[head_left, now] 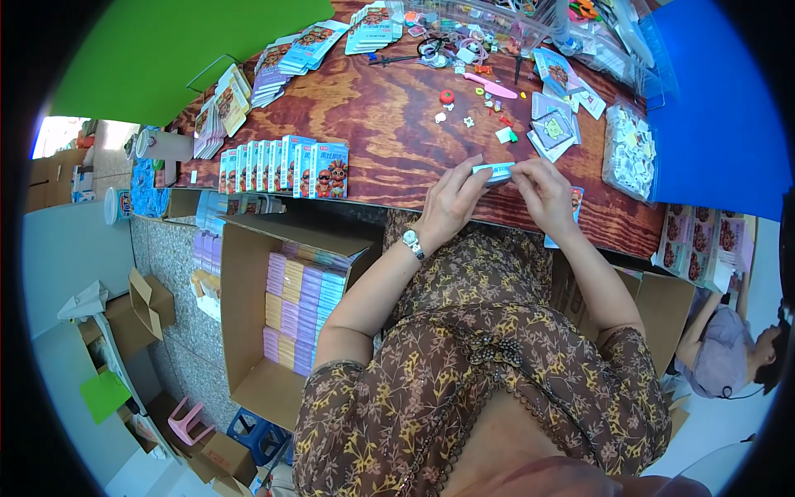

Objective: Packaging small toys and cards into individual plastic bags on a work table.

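Left hand point(452, 199), right hand point(544, 192) — half-curled, pinching blue-white box point(497, 172).

Printed lettering on blue boxes point(283, 168), on held box point(495, 172) — mostly unclear

The held box point(494, 172) is white and blue, the dress point(414, 364) brown with yellow florals. At ten o'clock the panel point(178, 58) is green.

red-brown wood-grained table point(364, 108): row of blue boxes point(286, 168), pink toy knife point(493, 85), clear tub point(627, 189), white pieces point(631, 153) inside.
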